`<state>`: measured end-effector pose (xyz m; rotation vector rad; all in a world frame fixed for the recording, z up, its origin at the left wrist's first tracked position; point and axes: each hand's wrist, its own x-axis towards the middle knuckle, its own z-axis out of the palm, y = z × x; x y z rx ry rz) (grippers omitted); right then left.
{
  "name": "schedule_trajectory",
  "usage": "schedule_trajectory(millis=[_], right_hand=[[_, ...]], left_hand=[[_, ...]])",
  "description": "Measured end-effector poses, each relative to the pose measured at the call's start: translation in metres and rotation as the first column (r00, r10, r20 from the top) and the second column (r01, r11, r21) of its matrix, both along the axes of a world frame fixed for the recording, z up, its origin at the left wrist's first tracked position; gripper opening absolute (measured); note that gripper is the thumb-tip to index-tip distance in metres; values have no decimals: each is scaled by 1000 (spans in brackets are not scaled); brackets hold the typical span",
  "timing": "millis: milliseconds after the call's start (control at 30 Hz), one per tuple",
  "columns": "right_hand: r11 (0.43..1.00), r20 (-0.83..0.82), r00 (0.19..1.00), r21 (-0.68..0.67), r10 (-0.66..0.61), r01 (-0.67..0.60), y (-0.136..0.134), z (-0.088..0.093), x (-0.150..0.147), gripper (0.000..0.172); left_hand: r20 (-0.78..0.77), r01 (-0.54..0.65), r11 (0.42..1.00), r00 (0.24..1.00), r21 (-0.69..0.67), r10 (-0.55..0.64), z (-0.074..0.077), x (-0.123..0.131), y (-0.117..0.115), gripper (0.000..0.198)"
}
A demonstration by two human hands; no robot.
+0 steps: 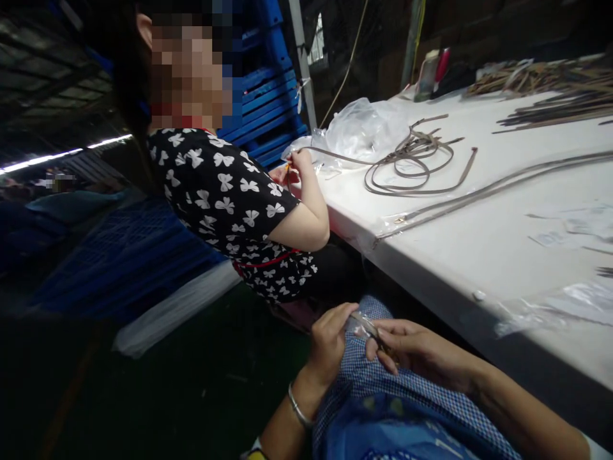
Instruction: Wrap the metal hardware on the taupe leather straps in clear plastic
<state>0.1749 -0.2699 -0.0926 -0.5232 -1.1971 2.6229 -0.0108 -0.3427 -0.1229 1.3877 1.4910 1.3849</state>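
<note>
Over my lap, my left hand point(329, 337) pinches one end of a small clear plastic wrapper point(363, 324). My right hand point(416, 348) closes on the other end, along with a small dark piece with a yellowish glint point(387, 350), possibly metal; its kind cannot be made out. Fingers partly hide both. On the table to the right lie long thin grey-brown straps point(416, 214) with a small metal fitting near one end. Farther back, more straps of the same colour lie in a loose coil point(412, 166).
A co-worker in a bow-print top point(225, 191) sits ahead, hands on a strap at the white table's point(502, 211) edge. A clear plastic bag point(366, 128), bottles point(426, 75) and strap piles point(550, 112) are on the table. Blue crates point(268, 102) stand behind.
</note>
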Motion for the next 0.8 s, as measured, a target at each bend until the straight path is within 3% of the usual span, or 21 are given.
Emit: schedule_trajectory(millis=[200,433,633,800], right_hand=[[999,13,1000,-40,1,0,3,-8,6,29],[985,11,991,-108,-131,132,-4,-14,-1,30],[973,-28,988,-179,-152,144,-6,-8,0,24],[951,-143,945,-137,-295,277,1,7,2,14]], left_hand=[[-17,69,997,997,15,-69,-2,-8,15,36],[-15,73,996,997,-43,-73,-9,-11,16,30],[-170,153,985,976,77,-138,-16,-6,23,29],[68,159,986,986,-55,-155,-18,17,20,30]])
